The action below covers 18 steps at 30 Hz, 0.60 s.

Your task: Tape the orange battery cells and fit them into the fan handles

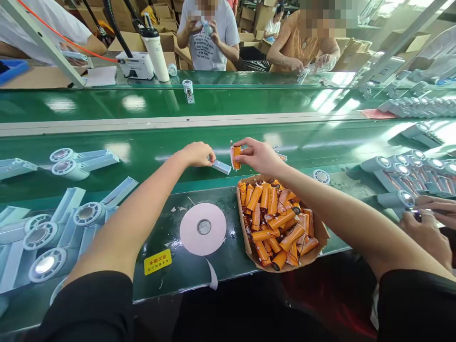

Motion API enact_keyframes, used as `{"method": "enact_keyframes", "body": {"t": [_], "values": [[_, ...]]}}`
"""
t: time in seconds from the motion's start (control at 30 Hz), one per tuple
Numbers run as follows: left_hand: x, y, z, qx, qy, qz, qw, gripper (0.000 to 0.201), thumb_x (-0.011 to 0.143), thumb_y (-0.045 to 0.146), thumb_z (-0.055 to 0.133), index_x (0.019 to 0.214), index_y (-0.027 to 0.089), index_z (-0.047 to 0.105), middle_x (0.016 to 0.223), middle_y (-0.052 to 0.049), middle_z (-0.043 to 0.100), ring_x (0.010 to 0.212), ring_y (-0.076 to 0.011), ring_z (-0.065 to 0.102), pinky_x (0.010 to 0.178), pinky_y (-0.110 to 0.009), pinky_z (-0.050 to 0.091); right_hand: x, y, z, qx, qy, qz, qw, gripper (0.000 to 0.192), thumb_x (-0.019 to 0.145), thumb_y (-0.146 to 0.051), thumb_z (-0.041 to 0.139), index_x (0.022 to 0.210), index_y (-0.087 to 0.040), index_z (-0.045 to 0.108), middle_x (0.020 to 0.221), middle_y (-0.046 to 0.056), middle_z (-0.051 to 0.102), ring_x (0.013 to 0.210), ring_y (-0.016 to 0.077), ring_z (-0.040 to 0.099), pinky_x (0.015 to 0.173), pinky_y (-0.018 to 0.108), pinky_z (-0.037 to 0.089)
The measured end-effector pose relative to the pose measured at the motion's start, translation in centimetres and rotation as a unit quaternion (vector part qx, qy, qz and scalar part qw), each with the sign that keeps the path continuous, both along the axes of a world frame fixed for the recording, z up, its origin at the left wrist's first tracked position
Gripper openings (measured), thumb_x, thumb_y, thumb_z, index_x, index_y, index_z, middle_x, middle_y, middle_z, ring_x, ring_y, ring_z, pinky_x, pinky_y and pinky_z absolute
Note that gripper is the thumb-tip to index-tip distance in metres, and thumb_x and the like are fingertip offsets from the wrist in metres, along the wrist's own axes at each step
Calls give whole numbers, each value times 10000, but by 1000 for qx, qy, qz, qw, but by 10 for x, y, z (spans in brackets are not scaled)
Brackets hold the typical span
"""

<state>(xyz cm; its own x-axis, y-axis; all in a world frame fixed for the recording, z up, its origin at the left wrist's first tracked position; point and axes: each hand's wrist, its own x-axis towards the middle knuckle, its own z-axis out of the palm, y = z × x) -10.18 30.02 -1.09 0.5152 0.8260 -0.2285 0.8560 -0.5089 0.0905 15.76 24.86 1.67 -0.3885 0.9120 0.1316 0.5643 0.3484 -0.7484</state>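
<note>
Pinching an orange battery cell (235,157) upright between closed fingers, the right hand (261,156) hovers over the green conveyor belt (149,147) beyond the cardboard tray (322,232); the left hand (195,154) grips a grey plastic strip (221,166). The cell looks light, rigid and slick, best gripped mid-body

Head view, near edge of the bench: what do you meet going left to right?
Pale fan housings → yellow label → white tape roll → cardboard tray of orange battery cells → a co-worker's hands.
</note>
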Motion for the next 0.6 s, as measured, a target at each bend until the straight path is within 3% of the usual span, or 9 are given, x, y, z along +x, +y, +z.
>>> {"method": "enact_keyframes", "body": {"t": [0.2,0.43,0.6], "values": [[-3,-5,13,-26,-126,62,990,245,859,336,588,1015,255,758,1031,-2,814,874,-185,705,752,-252,470,-30,15,1,47,-185,36,981,319,949,-292,694,1267,-274,707,948,-9,843,819,207,727,765,298,482],[11,-8,6,-11,-152,93,984,209,934,294,554,1086,251,690,1070,-27,806,962,-213,722,822,-270,486,-38,22,-10,88,-361,77,925,330,1001,-342,629,1321,-274,669,1028,59,817,919,276,740,725,300,439],[22,-5,0,5,-165,120,979,221,955,256,520,1121,252,666,1121,-55,801,1055,-249,723,858,-304,493,-46,29,-10,54,-413,117,902,391,980,-281,653,1371,-273,664,1036,72,814,960,294,749,733,301,457]]}}
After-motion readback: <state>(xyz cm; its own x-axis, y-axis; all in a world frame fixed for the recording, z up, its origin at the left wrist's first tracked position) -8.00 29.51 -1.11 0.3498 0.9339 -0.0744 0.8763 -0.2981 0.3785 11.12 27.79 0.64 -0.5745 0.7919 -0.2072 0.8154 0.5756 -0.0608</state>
